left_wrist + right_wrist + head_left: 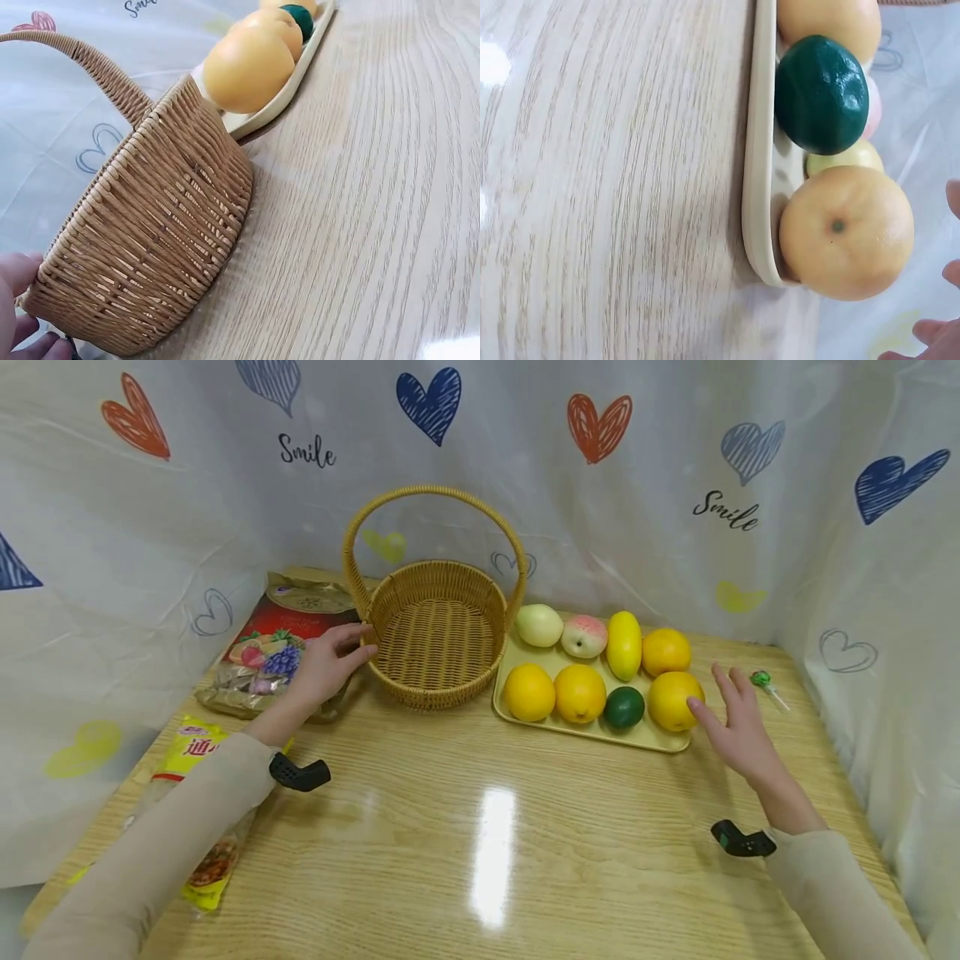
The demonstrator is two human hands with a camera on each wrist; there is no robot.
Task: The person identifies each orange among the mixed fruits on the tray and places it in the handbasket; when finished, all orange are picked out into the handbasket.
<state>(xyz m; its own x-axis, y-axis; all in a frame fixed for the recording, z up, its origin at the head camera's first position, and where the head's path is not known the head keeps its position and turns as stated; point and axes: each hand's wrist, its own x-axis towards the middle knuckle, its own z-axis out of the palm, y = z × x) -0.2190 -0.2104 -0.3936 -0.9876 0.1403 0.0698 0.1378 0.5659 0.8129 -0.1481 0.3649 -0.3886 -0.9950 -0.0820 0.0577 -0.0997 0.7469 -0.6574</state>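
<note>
Wicker basket meets the left hand's parted fingers; the right hand's, splayed wide, hold nothing.

Honey-tan weave patterns the wicker basket; the tray is cream-yellow, the round fruits orange-yellow, the oblong fruit bright yellow, the small oval fruit dark green, the peach cream blushed pink; red, brown and gold mark the fruit-printed bag, yellow and red the lettered packet; red, blue and yellow hearts with black script dot the white curtain; the sleeves show beige, the table pale streaked wood grain.
</note>
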